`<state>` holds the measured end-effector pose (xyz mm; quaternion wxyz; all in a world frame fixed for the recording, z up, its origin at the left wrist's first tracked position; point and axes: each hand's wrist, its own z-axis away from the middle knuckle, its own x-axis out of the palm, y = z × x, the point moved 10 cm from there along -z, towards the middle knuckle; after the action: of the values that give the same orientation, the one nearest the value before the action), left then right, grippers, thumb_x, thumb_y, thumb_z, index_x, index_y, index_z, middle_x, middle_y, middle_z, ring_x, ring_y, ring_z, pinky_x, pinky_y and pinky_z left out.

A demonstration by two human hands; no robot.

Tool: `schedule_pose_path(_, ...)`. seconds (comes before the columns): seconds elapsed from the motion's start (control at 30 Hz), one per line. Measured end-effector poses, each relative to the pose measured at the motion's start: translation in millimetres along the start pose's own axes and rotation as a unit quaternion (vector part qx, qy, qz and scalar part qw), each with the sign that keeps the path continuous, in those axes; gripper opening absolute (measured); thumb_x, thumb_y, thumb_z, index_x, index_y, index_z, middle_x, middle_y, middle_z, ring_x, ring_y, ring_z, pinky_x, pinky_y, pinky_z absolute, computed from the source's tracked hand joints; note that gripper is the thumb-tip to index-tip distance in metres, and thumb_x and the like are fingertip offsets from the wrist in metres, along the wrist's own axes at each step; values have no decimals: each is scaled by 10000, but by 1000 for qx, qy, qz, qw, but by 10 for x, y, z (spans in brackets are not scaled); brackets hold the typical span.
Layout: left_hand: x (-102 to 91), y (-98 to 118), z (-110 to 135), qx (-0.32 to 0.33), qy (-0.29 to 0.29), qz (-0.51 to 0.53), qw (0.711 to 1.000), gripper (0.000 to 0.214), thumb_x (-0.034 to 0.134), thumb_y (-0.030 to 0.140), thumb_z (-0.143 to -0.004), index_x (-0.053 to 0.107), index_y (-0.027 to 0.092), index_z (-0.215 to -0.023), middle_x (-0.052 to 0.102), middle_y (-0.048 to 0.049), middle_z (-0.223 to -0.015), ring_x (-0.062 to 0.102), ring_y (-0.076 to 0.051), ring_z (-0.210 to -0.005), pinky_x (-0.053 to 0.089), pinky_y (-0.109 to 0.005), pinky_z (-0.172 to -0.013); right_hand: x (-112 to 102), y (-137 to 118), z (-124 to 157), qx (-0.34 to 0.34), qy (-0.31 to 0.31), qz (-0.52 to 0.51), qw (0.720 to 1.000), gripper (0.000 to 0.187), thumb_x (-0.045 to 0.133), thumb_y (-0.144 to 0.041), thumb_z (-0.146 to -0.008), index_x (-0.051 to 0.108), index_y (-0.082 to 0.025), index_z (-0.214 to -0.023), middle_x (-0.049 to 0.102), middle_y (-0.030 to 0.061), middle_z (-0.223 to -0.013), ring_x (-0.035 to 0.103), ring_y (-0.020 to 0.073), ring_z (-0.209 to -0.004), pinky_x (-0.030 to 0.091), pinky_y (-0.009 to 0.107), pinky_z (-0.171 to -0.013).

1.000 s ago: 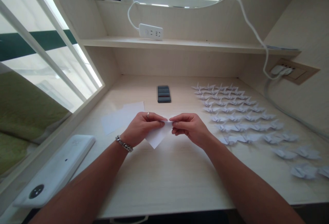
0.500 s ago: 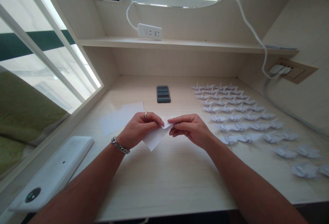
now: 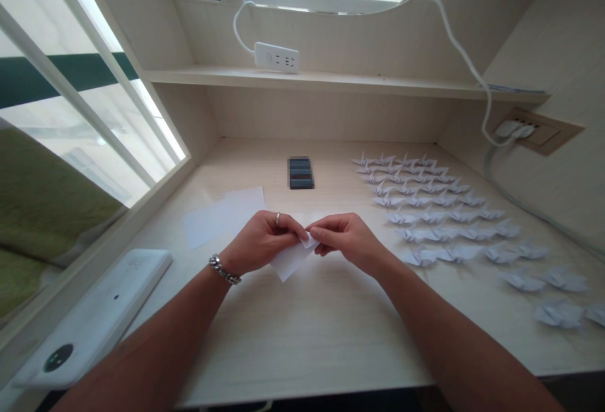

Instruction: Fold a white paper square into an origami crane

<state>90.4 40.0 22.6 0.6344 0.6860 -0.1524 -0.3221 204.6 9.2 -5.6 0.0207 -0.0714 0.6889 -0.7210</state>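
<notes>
Head view — white paper (image 3: pixel 288 263) is pinched over the counter (image 3: pixel 307 343) by the fingers (image 3: pixel 326 223) of both left hand (image 3: pixel 259 240) and right hand (image 3: pixel 350 239) at its far-right end, bulk slanted back leftward toward the near edge — left hand's closer to that.

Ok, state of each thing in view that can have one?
White paper sheet, partly folded, held
Bare left hand, pinching that sheet
Bare right hand, pinching that sheet
Loose white paper sheets, flat, overlapping
White paper cranes, folded, in rows
White rectangular power strip, sockets unfilled
White plug, inserted in beige wall outlet
White oblong device, lying flat
Dark rectangular object, state unclear
</notes>
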Motion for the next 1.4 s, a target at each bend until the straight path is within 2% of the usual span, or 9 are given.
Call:
schedule_pose_path(0.17, -59, -25, -8, 6, 31, 18, 999, 191, 736, 306, -684, 717, 145, -784, 701, -43, -719, 609, -144, -631, 463, -235, -545, 3, 31, -8, -2, 9, 22, 1000, 277, 765, -360, -696, 762, -143, -868, 684, 26, -619, 616, 112, -554, 521, 255, -579)
schedule_pose_path(0.43, -80, -18, 14, -14, 13, 29, 999, 215, 717, 295, -706, 747, 151, -864, 721, -48, -773, 615, -152, -648, 466, -243, -556, -20, -29, 9, -9, 8, 16, 1000, 274, 768, -341, -697, 761, -140, -883, 686, 28, -616, 620, 114, -558, 522, 257, -581)
schedule_pose_path(0.63, -241, -26, 5, 15, 77, 93, 993, 233, 729, 280, -715, 722, 152, -910, 742, -74, -889, 650, -185, -783, 496, -268, -667, -83, -61, 7, -23, 37, 7, 999, 272, 770, -328, -699, 754, -128, -883, 683, 28, -613, 621, 115, -561, 523, 258, -581)
schedule_pose_path(0.73, -274, -36, -1, 13, 100, 56, 993, 262, 700, 350, -761, 723, 145, -920, 740, -83, -857, 641, -175, -739, 481, -261, -640, -97, -65, 2, -35, 50, 8, 998, 289, 769, -333, -699, 750, -123, -897, 689, 31, -624, 628, 121, -571, 534, 270, -593)
schedule_pose_path(0.87, -167, -42, -7, -6, 77, -15, 997, 315, 708, 416, -749, 734, 125, -868, 731, -85, -798, 621, -164, -687, 462, -247, -590, -65, -78, 0, -52, 46, 31, 997, 270, 755, -324, -715, 750, -130, -904, 693, 27, -640, 635, 122, -582, 540, 272, -598)
schedule_pose_path(1.07, -142, -71, 7, -28, 82, -8, 996, 283, 747, 375, -702, 741, 126, -834, 727, -62, -741, 617, -150, -635, 455, -225, -536, -42, -71, 2, -46, 40, 46, 997, 253, 739, -304, -729, 743, -128, -911, 689, 20, -633, 635, 119, -583, 543, 269, -605)
schedule_pose_path(1.27, -136, -35, 0, -4, 78, -46, 996, 242, 735, 363, -717, 756, 141, -811, 732, -53, -722, 608, -135, -611, 447, -210, -523, -4, -27, 3, -38, 29, 65, 997, 260, 722, -343, -753, 722, -122, -892, 687, 28, -637, 644, 128, -582, 536, 268, -592)
schedule_pose_path(1.4, -116, -69, -3, -15, 48, 1, 999, 229, 739, 332, -709, 758, 149, -845, 742, -56, -752, 624, -142, -630, 471, -224, -551, -4, -12, -2, -40, 36, 64, 997, 260, 729, -353, -745, 712, -119, -858, 668, 18, -588, 626, 119, -534, 515, 250, -549)
